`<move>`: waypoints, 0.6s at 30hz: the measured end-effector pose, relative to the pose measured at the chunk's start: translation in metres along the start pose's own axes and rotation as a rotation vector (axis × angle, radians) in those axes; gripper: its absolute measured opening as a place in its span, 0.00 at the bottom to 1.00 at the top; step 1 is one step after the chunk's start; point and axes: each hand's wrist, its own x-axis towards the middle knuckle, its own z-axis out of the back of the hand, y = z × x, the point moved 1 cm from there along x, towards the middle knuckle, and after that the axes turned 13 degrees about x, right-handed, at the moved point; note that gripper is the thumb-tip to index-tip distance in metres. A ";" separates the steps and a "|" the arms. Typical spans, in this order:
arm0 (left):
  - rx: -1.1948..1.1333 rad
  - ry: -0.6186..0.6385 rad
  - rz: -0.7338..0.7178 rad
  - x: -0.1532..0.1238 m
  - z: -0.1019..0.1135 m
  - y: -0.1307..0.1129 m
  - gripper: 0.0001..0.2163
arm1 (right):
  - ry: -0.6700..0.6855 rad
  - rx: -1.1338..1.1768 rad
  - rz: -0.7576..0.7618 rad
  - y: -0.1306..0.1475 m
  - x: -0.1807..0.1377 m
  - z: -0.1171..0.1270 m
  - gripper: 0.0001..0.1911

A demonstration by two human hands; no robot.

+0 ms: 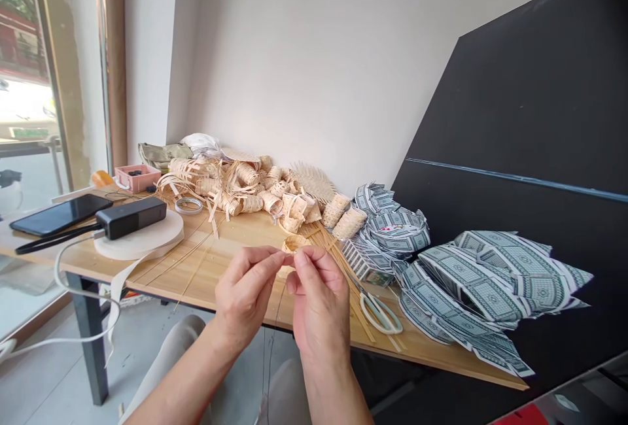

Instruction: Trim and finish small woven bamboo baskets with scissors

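My left hand (248, 291) and my right hand (321, 301) meet fingertip to fingertip above the table's front edge. Both are closed in a pinch. Thin dark thread (265, 373) hangs below them toward my lap; the bit between the fingertips is too small to see clearly. Just behind the fingers shows a small round woven bamboo piece (296, 242), partly hidden by them; whether they touch it I cannot tell. To the right of my right hand lie white-handled scissors (383, 316) and thin bamboo strips (360, 320).
On the wooden table (210, 265), woven bamboo tubes (250, 203) are heaped at the back. Folded card-paper pieces (495, 281) fill the right side. A ribbon roll (142, 242) carries a black power bank (131, 217), beside a phone (61, 214) and a pink box (137, 178).
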 end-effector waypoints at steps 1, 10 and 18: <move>-0.001 -0.001 -0.002 0.000 0.000 0.000 0.12 | -0.001 0.010 -0.005 0.000 0.000 0.000 0.12; -0.012 -0.023 0.014 0.003 0.002 -0.003 0.13 | 0.004 0.040 -0.043 0.002 -0.001 0.001 0.12; -0.015 -0.022 0.014 0.002 0.002 -0.003 0.12 | 0.012 0.014 -0.026 0.000 0.000 0.001 0.12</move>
